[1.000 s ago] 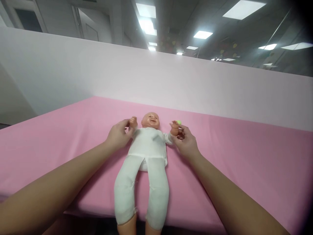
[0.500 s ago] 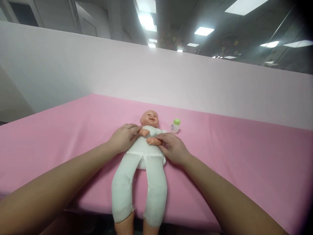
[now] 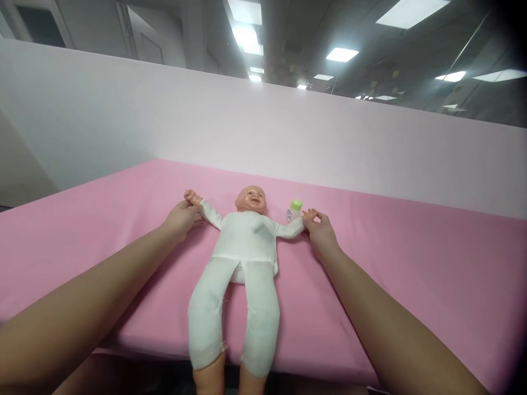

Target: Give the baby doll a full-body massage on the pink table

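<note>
Doll lies face-up on pink counter, legs overhanging near edge. Left hand grasps one wrist, right hand the other; arms spread wide. Small bottle beside head, untouched.

Baby doll: hard plastic head, hands and feet, soft body in a plain white one-piece suit, lying face up on the pink table cover with its head toward the far wall. Both arms are spread straight out to the sides, each plastic hand gripped at the wrist, one by the left hand and one by the right hand. The legs lie straight and slightly apart, running toward the near edge, where the bare feet hang over it.
</note>
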The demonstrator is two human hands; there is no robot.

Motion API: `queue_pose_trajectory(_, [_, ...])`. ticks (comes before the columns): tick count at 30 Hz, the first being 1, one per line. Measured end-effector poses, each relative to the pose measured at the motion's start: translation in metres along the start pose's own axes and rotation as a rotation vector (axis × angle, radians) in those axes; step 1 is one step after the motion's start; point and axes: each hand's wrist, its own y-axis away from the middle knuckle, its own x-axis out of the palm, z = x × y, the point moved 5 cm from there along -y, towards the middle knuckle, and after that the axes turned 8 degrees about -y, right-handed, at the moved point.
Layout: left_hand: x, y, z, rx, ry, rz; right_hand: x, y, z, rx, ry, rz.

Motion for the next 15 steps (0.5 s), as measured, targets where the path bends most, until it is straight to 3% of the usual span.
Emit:
queue_pose_trajectory(3, [-0.003, -0.003, 0.004, -0.098, 0.019, 0.003, -0.007, -0.010, -0.012, 0.103, -0.005, -0.010])
queue_pose_trajectory(9, [0.000, -0.003, 0.010, -0.249, 0.135, 0.115, -0.012, -0.016, -0.021, 0.172, 0.039, 0.054])
queue_pose_trajectory(12, [-0.001, -0.004, 0.009, -0.237, 0.105, 0.125, -0.013, -0.015, -0.021, 0.204, 0.017, 0.033])
queue_pose_trajectory(15, [-0.003, -0.003, 0.005, -0.139, 0.023, 0.085, -0.010, -0.009, -0.014, 0.165, -0.004, -0.012])
